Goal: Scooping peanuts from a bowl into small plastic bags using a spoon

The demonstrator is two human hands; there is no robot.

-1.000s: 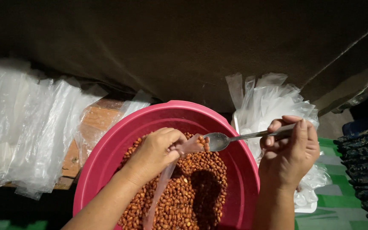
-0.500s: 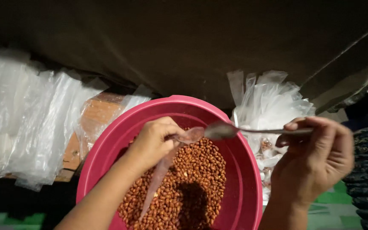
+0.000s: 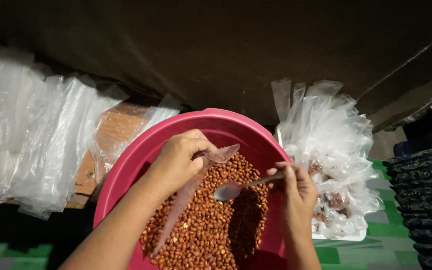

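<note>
Spoon (image 3: 241,186) coming down from basin's far right edge, now hovering low over peanuts (image 3: 211,225). Right hand (image 3: 296,192) pinching spoon handle, grip closed on it. Left hand (image 3: 178,162) holding narrow clear bag (image 3: 188,192) by its mouth, grip closed, bag trailing across nuts. Pink basin (image 3: 126,175) sitting centre, near. Filled bags (image 3: 331,160) piling up right; empty bags (image 3: 41,140) lying left.
</note>
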